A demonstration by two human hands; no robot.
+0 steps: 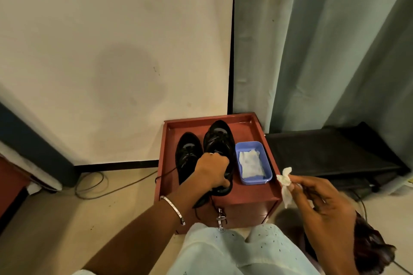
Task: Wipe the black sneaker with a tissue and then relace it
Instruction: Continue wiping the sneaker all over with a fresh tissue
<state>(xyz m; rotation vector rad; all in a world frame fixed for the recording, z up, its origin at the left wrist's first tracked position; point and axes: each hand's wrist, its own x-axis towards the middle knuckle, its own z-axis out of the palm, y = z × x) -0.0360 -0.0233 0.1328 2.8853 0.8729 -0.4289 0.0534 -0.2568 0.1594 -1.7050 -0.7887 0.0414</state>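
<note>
1. On top of the red cabinet (252, 195), the left hand (211, 171) reached forward on a nearly straight arm and gripped the heel collar of the black sneaker (219, 138), fingers curled over the rim and thumb beneath.
2. The right hand (324, 198) hovered off the cabinet's right edge, thumb and fingertips pinching a crumpled tissue (286, 185). The other fingers were loosely bent.
3. The left hand hid the heel of the held sneaker, and whether it was lifted off the surface could not be told. Its laces (201, 202) trailed over the front edge.
4. Count:
   - two sneakers side by side, the second sneaker (187, 152) untouched
   - one blue tub (257, 181) just beside the held one, containing a folded tissue (251, 163)
   - one bangle (173, 205)
   - one key (220, 219)
</note>
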